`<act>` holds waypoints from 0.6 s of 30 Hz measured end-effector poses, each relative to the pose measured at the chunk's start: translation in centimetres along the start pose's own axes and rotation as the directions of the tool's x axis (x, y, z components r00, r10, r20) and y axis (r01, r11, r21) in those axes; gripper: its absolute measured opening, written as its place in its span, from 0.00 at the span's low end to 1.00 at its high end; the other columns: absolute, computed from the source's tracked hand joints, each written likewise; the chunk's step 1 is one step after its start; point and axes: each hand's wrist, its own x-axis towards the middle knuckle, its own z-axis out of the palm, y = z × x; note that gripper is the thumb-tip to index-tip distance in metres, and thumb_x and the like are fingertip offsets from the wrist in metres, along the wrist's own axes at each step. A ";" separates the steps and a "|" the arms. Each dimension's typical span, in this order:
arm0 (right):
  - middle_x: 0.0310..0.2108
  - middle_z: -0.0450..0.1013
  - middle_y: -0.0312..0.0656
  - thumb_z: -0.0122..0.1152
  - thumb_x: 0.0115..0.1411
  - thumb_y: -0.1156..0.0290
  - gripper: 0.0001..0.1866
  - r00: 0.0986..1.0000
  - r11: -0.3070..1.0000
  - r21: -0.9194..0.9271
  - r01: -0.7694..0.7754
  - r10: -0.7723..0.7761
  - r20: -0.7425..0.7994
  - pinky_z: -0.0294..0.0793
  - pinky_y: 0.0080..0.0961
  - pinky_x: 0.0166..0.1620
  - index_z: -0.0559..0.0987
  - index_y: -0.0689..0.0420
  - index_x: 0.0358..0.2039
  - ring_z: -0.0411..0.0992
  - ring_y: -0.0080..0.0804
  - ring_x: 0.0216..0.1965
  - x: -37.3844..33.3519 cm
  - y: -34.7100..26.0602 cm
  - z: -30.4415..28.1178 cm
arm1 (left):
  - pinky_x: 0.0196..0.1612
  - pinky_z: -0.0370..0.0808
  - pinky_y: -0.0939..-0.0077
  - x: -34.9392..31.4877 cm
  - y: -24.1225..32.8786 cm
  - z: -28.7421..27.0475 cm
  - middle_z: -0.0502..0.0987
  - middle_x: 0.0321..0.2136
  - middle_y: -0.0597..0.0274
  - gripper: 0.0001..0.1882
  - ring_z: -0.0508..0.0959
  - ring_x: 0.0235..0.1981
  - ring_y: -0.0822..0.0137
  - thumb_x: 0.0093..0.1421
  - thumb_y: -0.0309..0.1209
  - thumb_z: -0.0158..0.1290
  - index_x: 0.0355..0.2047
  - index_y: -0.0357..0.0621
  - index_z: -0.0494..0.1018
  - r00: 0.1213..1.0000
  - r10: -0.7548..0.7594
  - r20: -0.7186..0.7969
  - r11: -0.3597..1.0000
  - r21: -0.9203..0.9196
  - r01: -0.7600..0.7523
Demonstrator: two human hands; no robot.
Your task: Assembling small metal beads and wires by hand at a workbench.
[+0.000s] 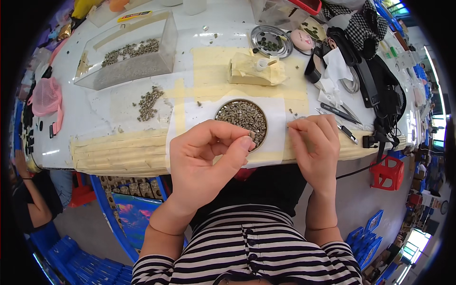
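Note:
My left hand (202, 159) is closed in a pinch over the near edge of a round tin (266, 124), with a tiny grey-brown piece (251, 135) between thumb and forefinger. Many small pieces of similar grey-brown colour (240, 116) fill the tin, which rests on a white sheet (276, 118). To the tin's right, my right hand (316, 149) hovers with thumb and forefinger pressed together. Whatever lies between those fingertips is too small to make out.
A loose pile of pieces (149, 102) lies left of the tin, below a clear box (128, 73) holding more. A tape-covered block (256, 70) stands behind the tin. Tweezers (335, 112), a knife (348, 133) and a dish of dark pieces (271, 42) lie to the right.

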 end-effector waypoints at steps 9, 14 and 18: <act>0.25 0.73 0.39 0.64 0.45 0.81 0.09 0.992 0.916 0.399 -0.027 0.074 -0.103 0.67 0.26 0.32 0.80 0.60 0.30 0.68 0.34 0.27 0.2 -1.1 -1.0 | 0.32 0.75 0.85 0.1 -0.8 2.7 0.77 0.28 0.60 0.05 0.76 0.28 0.77 0.56 0.18 0.54 0.34 0.31 0.75 1.000 -0.011 0.006 0.980 0.199 0.010; 0.25 0.74 0.39 0.65 0.45 0.81 0.08 0.994 0.862 0.505 0.039 0.017 -0.106 0.68 0.25 0.31 0.79 0.60 0.29 0.69 0.34 0.26 0.8 -1.4 -0.5 | 0.30 0.75 0.84 0.1 -1.7 3.8 0.77 0.26 0.60 0.04 0.77 0.26 0.76 0.54 0.18 0.55 0.32 0.33 0.75 0.986 0.158 0.050 0.894 0.418 -0.165; 0.24 0.74 0.39 0.65 0.45 0.81 0.06 0.992 0.845 0.535 0.027 0.041 -0.115 0.67 0.26 0.30 0.78 0.60 0.26 0.69 0.35 0.26 0.5 -0.5 -0.4 | 0.28 0.74 0.84 0.3 -1.9 4.5 0.76 0.24 0.60 0.04 0.77 0.24 0.75 0.52 0.17 0.56 0.30 0.34 0.75 0.972 0.227 0.063 0.831 0.508 -0.227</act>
